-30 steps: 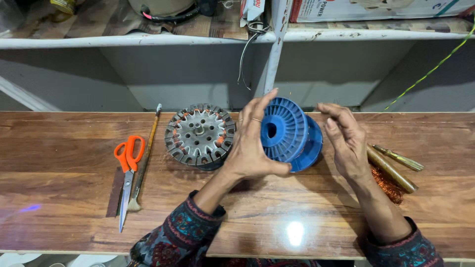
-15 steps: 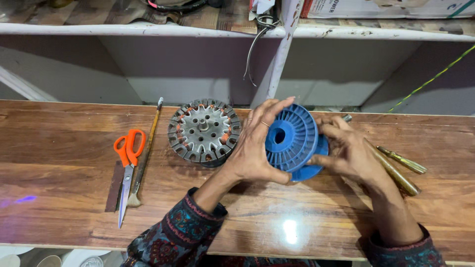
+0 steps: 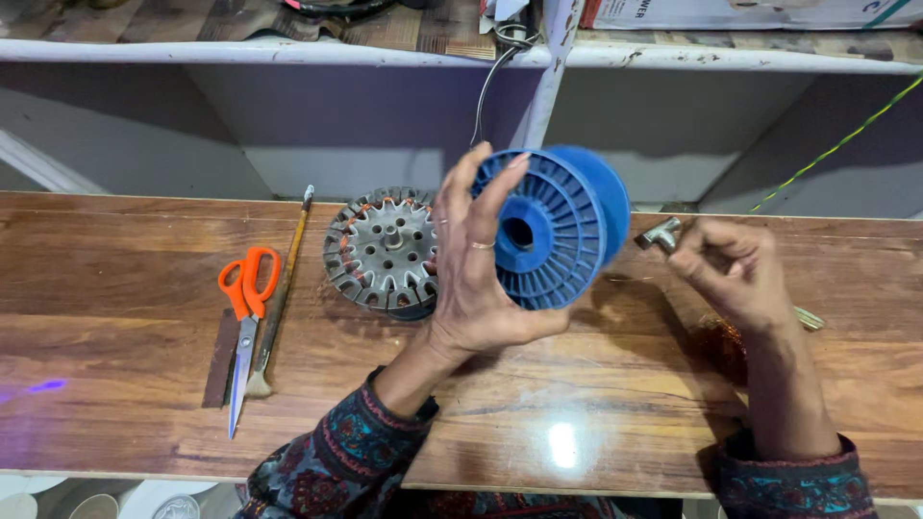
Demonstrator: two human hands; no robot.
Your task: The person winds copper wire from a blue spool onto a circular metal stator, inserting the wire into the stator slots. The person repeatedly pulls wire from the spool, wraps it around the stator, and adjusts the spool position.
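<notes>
- Left hand (image 3: pixel 476 288) held blue spool (image 3: pixel 553 226) upright above desk (image 3: pixel 115 279), grip wrapped on flange.
- Right hand (image 3: pixel 735 274) pinched closed; contents unclear.
- Best kept spool steady, clear of stator (image 3: pixel 385 252).

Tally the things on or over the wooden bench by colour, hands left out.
Blue: 1, the plastic spool in the left hand
Orange: 1, the scissors
Grey metal: 2, the motor stator and a small fitting
Brown: 1, the brush
Total: 5

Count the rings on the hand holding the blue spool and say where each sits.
2 show. One ring sits on a finger of the left hand pressed against the blue spool; another ring sits on the finger beside it. The spool may hide more.
</notes>
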